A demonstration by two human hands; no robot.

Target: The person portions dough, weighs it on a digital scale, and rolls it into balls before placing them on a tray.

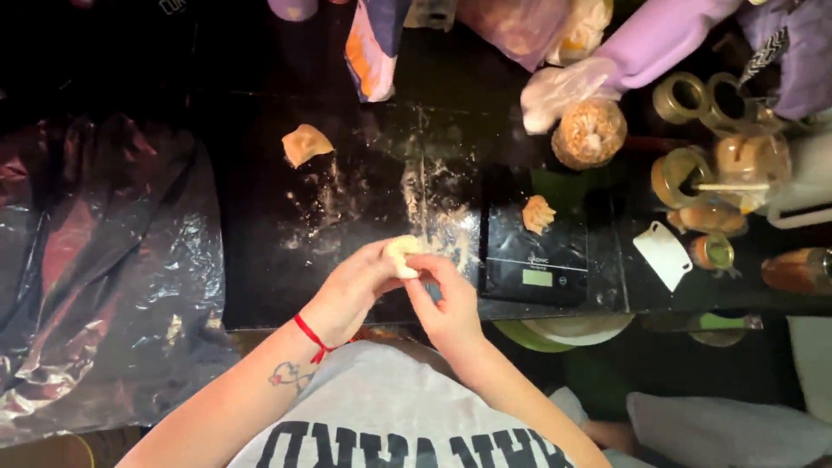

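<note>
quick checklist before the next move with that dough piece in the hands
1. Dough piece pinched by both hands: ok.
2. Left hand and right hand over the floured black worktop: ok.
3. Kitchen scale free: not ok, another dough piece sits on it.
4. Third dough piece lies apart on the worktop: ok.
5. White scraper lies beside the scale: ok.
6. Scale reading: cannot tell.

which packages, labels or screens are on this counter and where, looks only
Kitchen scale: right of the hands, flat black square, small pale green screen.
Printed packet: top centre, white, orange and blue.
Clear bag: upper right, round, knotted, tan contents.
Glass jars: far right, gold lids.
</note>
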